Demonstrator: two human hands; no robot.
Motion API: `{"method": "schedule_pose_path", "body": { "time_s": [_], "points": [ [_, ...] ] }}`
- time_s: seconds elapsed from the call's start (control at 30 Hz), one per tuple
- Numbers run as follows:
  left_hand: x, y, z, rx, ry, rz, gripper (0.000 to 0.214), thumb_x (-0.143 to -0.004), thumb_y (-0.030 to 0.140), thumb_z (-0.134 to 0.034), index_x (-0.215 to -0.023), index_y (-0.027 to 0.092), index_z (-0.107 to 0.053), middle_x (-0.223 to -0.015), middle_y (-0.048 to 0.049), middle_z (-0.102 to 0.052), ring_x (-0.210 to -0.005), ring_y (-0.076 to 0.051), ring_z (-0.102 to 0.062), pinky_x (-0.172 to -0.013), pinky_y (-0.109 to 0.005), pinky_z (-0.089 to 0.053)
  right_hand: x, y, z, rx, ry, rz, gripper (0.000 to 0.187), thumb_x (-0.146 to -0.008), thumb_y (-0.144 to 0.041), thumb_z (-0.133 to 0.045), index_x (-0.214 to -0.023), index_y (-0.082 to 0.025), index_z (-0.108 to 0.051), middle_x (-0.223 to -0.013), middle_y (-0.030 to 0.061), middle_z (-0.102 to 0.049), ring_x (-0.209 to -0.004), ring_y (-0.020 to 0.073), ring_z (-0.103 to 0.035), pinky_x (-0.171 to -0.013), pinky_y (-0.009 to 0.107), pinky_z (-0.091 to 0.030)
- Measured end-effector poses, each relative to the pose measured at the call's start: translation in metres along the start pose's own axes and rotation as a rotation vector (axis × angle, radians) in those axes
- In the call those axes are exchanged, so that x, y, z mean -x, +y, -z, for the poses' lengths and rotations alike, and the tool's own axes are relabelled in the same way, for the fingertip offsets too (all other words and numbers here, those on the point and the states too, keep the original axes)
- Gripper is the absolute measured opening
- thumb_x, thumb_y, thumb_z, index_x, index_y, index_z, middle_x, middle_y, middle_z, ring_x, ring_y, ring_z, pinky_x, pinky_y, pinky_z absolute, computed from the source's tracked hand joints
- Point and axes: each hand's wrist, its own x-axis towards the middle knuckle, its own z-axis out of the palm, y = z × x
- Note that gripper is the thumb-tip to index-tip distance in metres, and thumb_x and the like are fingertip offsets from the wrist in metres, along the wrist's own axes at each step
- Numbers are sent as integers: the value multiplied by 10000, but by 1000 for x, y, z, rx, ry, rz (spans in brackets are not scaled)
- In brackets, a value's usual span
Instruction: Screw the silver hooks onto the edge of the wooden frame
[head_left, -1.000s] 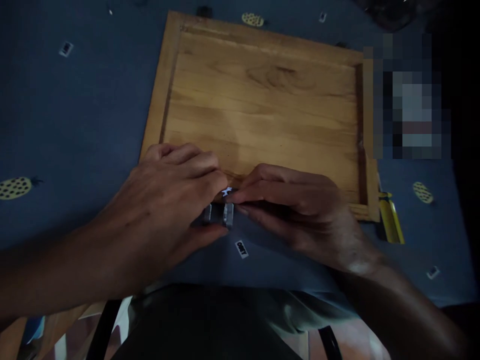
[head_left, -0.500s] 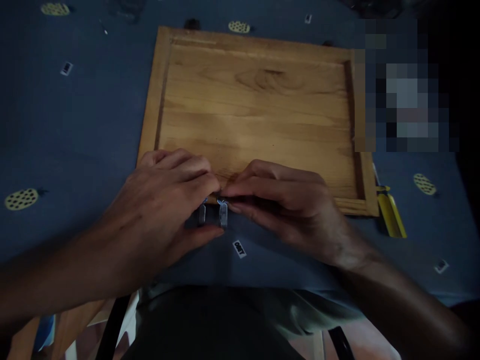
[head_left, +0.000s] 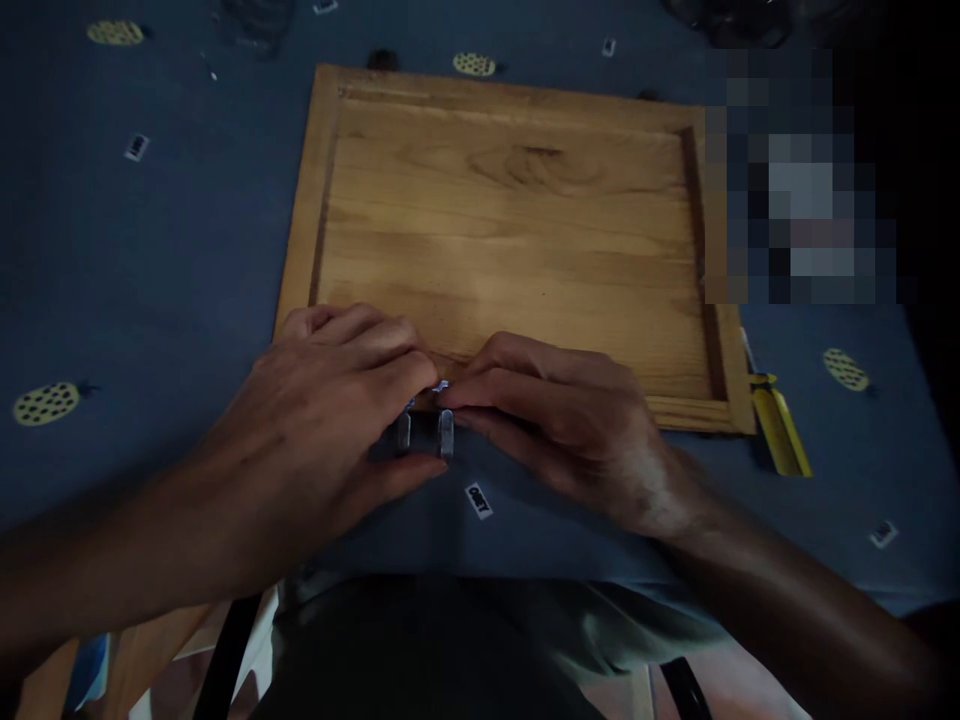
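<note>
A wooden panel (head_left: 510, 220) with a raised frame lies flat on a blue cloth. At the panel's near edge sits a small metal piece (head_left: 426, 432) that looks like a hinge. My left hand (head_left: 330, 430) curls round it from the left, thumb underneath and fingers on top. From the right, my right hand (head_left: 570, 420) pinches at its top with fingertips pressed together. Much of the metal piece is hidden under both hands.
The blue cloth (head_left: 150, 250) has yellow pineapple prints and small labels. A yellow-handled tool (head_left: 780, 430) lies beside the panel's near right corner. A pixelated patch covers the upper right. My dark clothing fills the bottom of the view.
Both hands stay on the metal piece at the panel's near edge. The view has shifted slightly, so the panel sits lower in the picture.
</note>
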Motion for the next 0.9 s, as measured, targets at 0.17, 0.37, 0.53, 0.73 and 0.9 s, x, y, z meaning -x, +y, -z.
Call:
{"method": "schedule_pose_path", "body": {
  "time_s": [0.17,0.37,0.53,0.73,0.9],
  "points": [
    [0,0,0,-2,5,-1,123,-974,373,-697,-1019,259,-684,-1143,-35,-741,-1099,-302,-677,-948,-489,-494,-2,0,1,-23,-28,-13,117,-1076,-185,-616,-1086,-158,-729,-969,53,-692,-848,125,-689,-713,250,-531],
    [0,1,1,-10,-21,31,151,-975,389,-706,-1045,256,-702,-1168,-25,-734,-1130,-292,-661,-982,-461,-468,-2,1,3,-63,-40,-49,115,-1070,-204,-628,-1120,-205,-732,-996,48,-693,-890,143,-693,-743,264,-550],
    [0,1,1,15,-23,14,141,-986,361,-699,-1072,249,-695,-1165,-26,-737,-1129,-284,-663,-959,-450,-466,0,1,4,-71,-35,-39,132,-1077,-168,-602,-1113,-176,-728,-1005,59,-698,-896,137,-701,-741,261,-554],
    [0,1,-1,8,-8,15,153,-965,360,-735,-1045,233,-705,-1149,-30,-732,-1116,-296,-665,-941,-462,-467,-1,0,3,-98,-27,-30,123,-1074,-152,-615,-1128,-191,-718,-1021,48,-702,-921,114,-709,-758,239,-563],
    [1,0,-2,11,-2,9,157,-967,358,-731,-1060,235,-700,-1147,-25,-732,-1109,-288,-660,-949,-460,-455,-1,2,3,-90,-12,-32,147,-1055,-159,-653,-1183,-206,-709,-1053,44,-720,-969,131,-726,-804,250,-596]
  ]
}}
